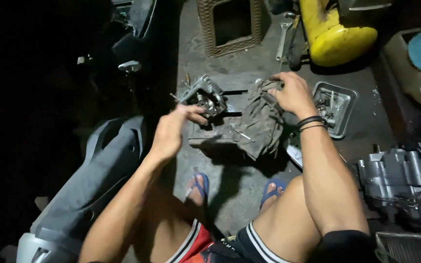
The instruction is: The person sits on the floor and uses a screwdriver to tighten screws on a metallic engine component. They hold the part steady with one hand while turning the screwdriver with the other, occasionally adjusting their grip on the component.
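- The person squats over a low wooden block (210,134) on the concrete floor, an engine part (204,95) resting on the block's ten o'clock corner.
- The left hand (171,129) sits at the engine part's six o'clock, fingers curled with the tips touching its lower edge; whether they pinch anything I cannot tell.
- The right hand (293,92) is at three o'clock of the engine part, fingers pressed down on the top edge of a grey rag (261,119) draped over the block, seemingly gripping the cloth.
- A small metal pin (242,134) lies on the rag's lower left.
- A metal tray (334,104) of small parts sits just at three o'clock of the right hand.
- Judgement: the step looks like steadying the engine part while taking up the rag; the next move calls for a firm hold on the part and care for the loose pin.
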